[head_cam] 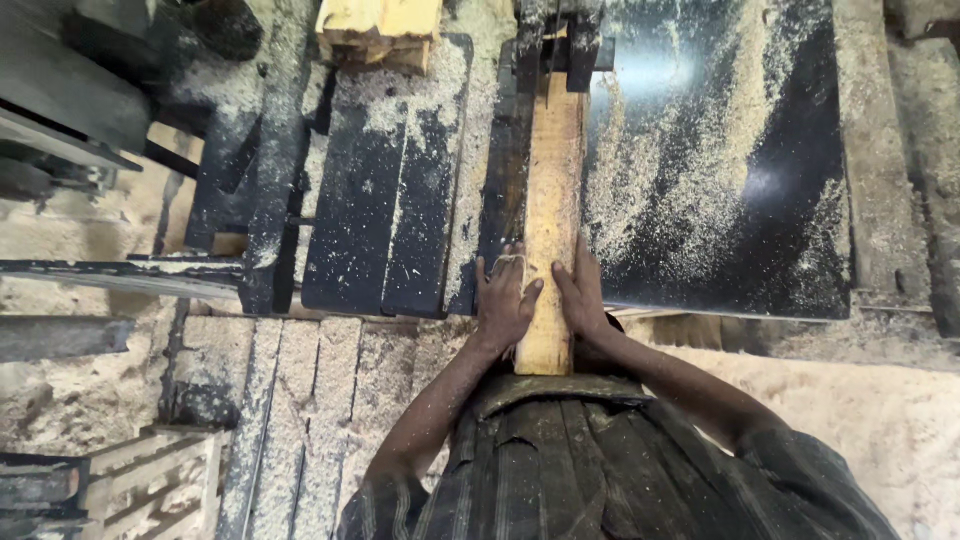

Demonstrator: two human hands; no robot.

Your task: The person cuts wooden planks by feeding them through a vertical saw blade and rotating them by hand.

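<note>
Two bare hands are laid flat on a long pale wooden plank (551,210) that runs lengthwise along the sawdust-covered black machine table (720,180), its near end overhanging the table's near edge. The left hand (503,303) is pressed against the plank's left side, fingers spread slightly apart; the right hand (581,295) is set against its right side, fingers held together. A stack of pale wood blocks (378,30) is seen at the far edge.

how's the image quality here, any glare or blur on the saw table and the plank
Head view: a pale glare patch sits on the dark sawdust-strewn metal table; the long light wooden plank and both hands, left and right, look fairly sharp; edges bend from wide-angle distortion.
</note>
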